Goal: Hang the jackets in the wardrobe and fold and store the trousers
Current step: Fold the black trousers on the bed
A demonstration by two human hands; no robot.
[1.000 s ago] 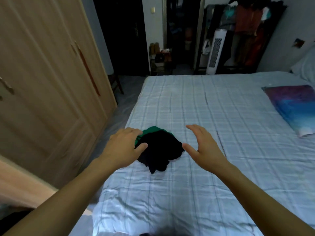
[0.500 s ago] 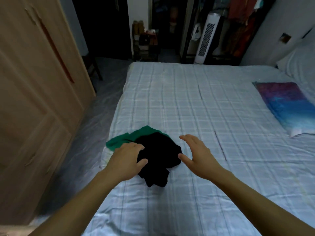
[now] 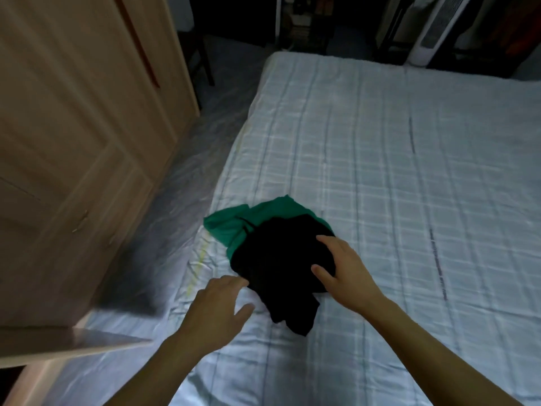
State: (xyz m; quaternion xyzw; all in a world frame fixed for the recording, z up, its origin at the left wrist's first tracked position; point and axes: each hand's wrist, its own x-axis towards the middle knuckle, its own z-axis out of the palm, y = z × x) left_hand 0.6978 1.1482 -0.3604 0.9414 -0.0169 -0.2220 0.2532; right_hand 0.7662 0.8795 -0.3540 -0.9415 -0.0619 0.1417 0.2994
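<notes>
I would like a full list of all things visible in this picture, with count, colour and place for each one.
black garment: one, black, crumpled on the bed near its left edge, lying on the green garment
green garment: one, green, partly under the black one, showing at its far left side
bed: one, pale blue checked cover, fills the right side
wardrobe: one, light wood, left side, doors shut
tower fan: one, white, beyond the bed's far end
floor: grey, between wardrobe and bed
left hand: one, open, over the bed cover beside the black garment
right hand: one, open, fingers resting on the black garment
</notes>
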